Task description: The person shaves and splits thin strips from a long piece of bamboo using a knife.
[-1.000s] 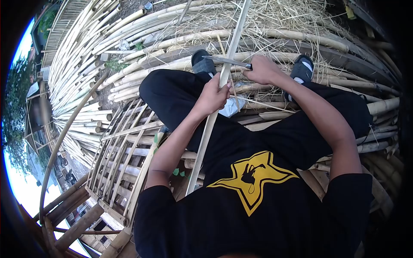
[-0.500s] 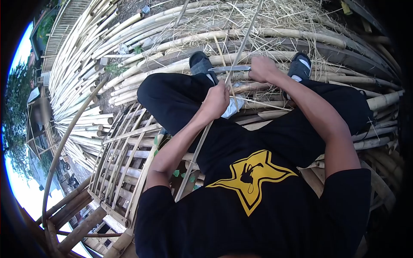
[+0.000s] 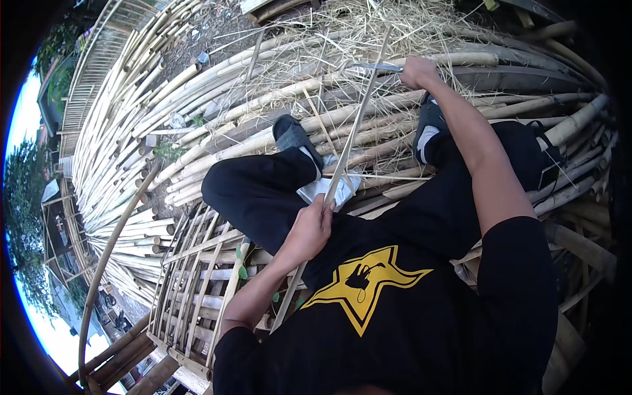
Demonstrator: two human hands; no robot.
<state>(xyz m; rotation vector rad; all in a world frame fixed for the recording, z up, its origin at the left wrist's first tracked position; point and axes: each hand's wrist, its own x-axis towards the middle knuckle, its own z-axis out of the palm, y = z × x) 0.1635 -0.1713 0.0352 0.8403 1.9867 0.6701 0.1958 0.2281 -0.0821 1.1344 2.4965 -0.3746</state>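
Observation:
My left hand [image 3: 312,229] is closed around a long, thin bamboo strip [image 3: 350,141], which runs from beside my left arm up past my feet. In my right hand [image 3: 419,72], a knife [image 3: 378,66] is gripped by its handle. The blade points left and crosses the strip near its far end; whether it touches the strip I cannot tell. Under the strip, between my legs, lies a white plastic bag [image 3: 334,187].
Bamboo poles [image 3: 276,99] lie in rows under and beyond my feet. Shavings [image 3: 368,33] are scattered over them. A slatted bamboo frame [image 3: 197,289] stands at my left, near a curved pole [image 3: 108,253]. My sandalled foot [image 3: 294,137] rests on the poles.
My right hand has moved the knife away from me along the strip, toward its far end. My left hand has drawn back closer to my body, still gripping the strip.

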